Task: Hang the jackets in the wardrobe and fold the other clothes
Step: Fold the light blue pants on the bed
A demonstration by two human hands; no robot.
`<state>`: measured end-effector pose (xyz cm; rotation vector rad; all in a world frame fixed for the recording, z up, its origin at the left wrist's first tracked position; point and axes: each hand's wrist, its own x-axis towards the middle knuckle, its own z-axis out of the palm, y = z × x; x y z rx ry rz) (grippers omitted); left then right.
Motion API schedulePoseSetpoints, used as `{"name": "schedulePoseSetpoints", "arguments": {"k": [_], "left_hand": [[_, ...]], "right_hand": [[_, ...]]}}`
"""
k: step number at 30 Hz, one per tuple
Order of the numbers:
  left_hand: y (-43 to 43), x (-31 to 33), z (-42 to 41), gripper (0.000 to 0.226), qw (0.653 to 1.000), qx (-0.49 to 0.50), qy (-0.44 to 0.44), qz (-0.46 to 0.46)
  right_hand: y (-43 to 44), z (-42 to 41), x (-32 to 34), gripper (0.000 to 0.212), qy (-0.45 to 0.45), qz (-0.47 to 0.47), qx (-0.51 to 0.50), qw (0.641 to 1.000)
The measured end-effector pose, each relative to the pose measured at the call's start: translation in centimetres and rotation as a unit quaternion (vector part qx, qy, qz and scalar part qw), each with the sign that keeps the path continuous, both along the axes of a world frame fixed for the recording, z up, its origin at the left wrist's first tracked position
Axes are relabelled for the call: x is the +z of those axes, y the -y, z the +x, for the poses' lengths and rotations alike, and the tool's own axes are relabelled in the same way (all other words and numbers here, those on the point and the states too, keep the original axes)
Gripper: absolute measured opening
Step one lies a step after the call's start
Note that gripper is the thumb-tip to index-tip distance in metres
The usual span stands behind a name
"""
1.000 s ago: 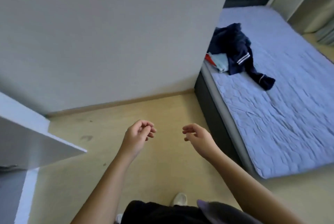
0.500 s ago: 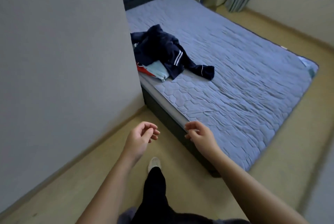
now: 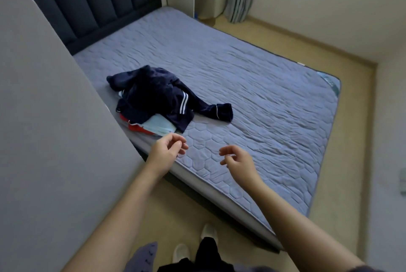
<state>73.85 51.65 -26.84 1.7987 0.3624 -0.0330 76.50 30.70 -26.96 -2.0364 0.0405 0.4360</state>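
Both bare forearms reach forward from the bottom of the view, over the near edge of the bed with the quilted grey-blue mattress cover [image 3: 252, 96]. The left hand [image 3: 167, 153] is raised with its palm turned inward, fingers loosely curled and slightly apart, holding nothing. The right hand [image 3: 239, 161] hangs over the mattress with fingers loosely bent and spread, also empty and touching nothing. The crumpled dark navy jacket with white stripes [image 3: 158, 96] lies in a heap on the bed beyond the left hand, on top of a pale blue folded garment [image 3: 159, 125] and a red garment [image 3: 137, 127], beside the grey wall panel [image 3: 55, 140].
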Motion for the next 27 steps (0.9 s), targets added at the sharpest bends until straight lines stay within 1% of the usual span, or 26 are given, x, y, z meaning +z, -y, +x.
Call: {"name": "schedulePoseSetpoints", "arguments": {"k": [3, 6, 9, 12, 14, 17, 20, 22, 25, 27], "left_hand": [[-0.2, -0.2, 4.0, 0.024, 0.999, -0.019, -0.031, 0.037], [-1.6, -0.5, 8.8, 0.025, 0.990, -0.060, -0.075, 0.101], [-4.1, -1.0, 14.4, 0.019, 0.976, -0.055, -0.105, 0.181], [-6.4, -2.9, 20.1, 0.014, 0.953, -0.067, -0.156, 0.252], [-7.8, -5.3, 24.1, 0.016, 0.935, -0.083, -0.199, 0.282], [-10.6, -9.7, 30.4, 0.020, 0.898, -0.103, -0.279, 0.323], [-14.0, -13.4, 36.3, 0.030, 0.879, -0.069, -0.326, 0.341], [-16.0, -15.3, 39.5, 0.042, 0.857, -0.059, -0.342, 0.380], [-18.6, -17.7, 42.3, 0.065, 0.828, -0.057, -0.340, 0.442], [-20.1, -19.3, 44.0, 0.085, 0.818, -0.050, -0.358, 0.446]], "right_hand": [[-1.4, 5.1, 0.0, 0.027, -0.003, 0.014, 0.003, 1.000], [-3.8, 10.8, -0.1, 0.027, -0.007, 0.029, 0.019, 0.999], [-6.3, 16.4, -0.8, 0.025, -0.027, 0.037, 0.013, 0.999], [-8.5, 21.4, -2.8, 0.024, -0.047, 0.027, -0.001, 0.999], [-9.8, 24.3, -4.7, 0.024, -0.064, 0.015, -0.019, 0.998], [-12.2, 28.6, -8.6, 0.024, -0.096, 0.012, -0.050, 0.994], [-14.9, 33.0, -13.4, 0.025, -0.119, 0.005, -0.059, 0.991], [-16.7, 34.9, -16.4, 0.024, -0.140, 0.000, -0.075, 0.987], [-19.5, 35.7, -20.2, 0.025, -0.188, 0.035, -0.092, 0.977], [-21.1, 35.8, -22.3, 0.026, -0.209, 0.054, -0.094, 0.972]]}}
